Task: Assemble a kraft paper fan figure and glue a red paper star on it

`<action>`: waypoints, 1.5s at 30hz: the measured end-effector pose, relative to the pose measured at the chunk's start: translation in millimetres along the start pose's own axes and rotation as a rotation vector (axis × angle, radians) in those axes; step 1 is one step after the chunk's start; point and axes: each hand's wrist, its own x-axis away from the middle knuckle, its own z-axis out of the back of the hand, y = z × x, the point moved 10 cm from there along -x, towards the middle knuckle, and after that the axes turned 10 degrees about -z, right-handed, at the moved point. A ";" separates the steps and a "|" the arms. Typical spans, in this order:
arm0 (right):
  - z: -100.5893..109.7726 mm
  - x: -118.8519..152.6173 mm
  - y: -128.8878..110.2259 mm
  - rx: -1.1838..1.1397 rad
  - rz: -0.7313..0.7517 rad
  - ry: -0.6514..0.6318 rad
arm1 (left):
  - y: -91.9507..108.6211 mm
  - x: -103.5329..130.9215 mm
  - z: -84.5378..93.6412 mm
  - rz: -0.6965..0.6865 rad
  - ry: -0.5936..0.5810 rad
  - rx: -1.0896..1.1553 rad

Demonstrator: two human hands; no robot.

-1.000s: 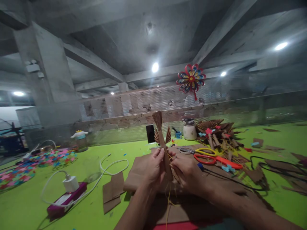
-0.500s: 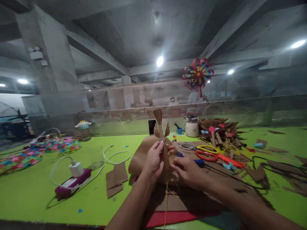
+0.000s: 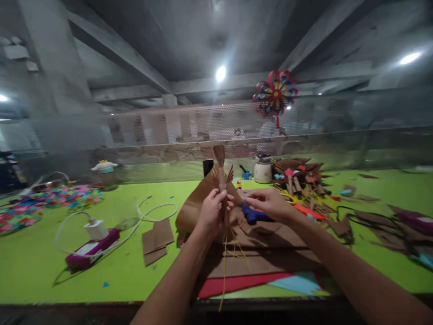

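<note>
My left hand [image 3: 214, 207] is closed around the stem of a folded brown paper figure [image 3: 222, 178], held upright. A pleated fan tops the figure, with smaller pleated wings at its sides. Thin yellow string [image 3: 225, 266] dangles below it in loose loops. Right of the figure, my right hand [image 3: 265, 201] has its thumb and fingers drawn together in a pinch; whatever lies between the tips is too small to make out. A blue glue gun [image 3: 252, 215] lies just under that hand, partly covered by it.
Brown paper sheets [image 3: 260, 262] lie in front, over red and light-blue sheets. Behind right are finished paper figures [image 3: 301, 178], a white jar [image 3: 263, 170] and an orange-handled tool [image 3: 309, 212]. A purple power strip [image 3: 89, 255], white cable and cut brown rectangles [image 3: 158, 239] lie left.
My right hand has moved up and away from the lower stem to above the glue gun. My left hand keeps holding the paper figure. The whole view has shifted slightly.
</note>
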 end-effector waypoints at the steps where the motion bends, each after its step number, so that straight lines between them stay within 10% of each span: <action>1: -4.5 -1.7 2.4 -0.035 0.006 0.001 | -0.7 0.7 -2.5 0.010 -0.021 -0.009; 10: -99.5 25.2 11.4 -0.242 -0.216 -0.515 | 3.5 -2.6 -3.9 0.030 -0.069 -0.112; 16: -76.3 10.8 19.3 -0.038 -0.133 -0.226 | -1.4 1.3 -4.3 0.029 -0.056 -0.033; 23: -68.1 5.4 20.1 -0.435 -0.124 -0.130 | -6.1 7.1 -9.3 0.066 -0.038 0.125; 32: -86.6 16.4 23.6 -0.697 -0.311 -0.257 | -6.0 13.1 -13.0 0.064 -0.071 0.144; 40: -97.9 24.7 28.0 -0.443 -0.363 -0.330 | 8.2 8.8 -16.0 -0.053 -0.032 0.184; 45: -114.4 45.1 -5.7 0.036 -0.140 -0.513 | 9.5 3.0 -7.4 -0.041 -0.015 0.212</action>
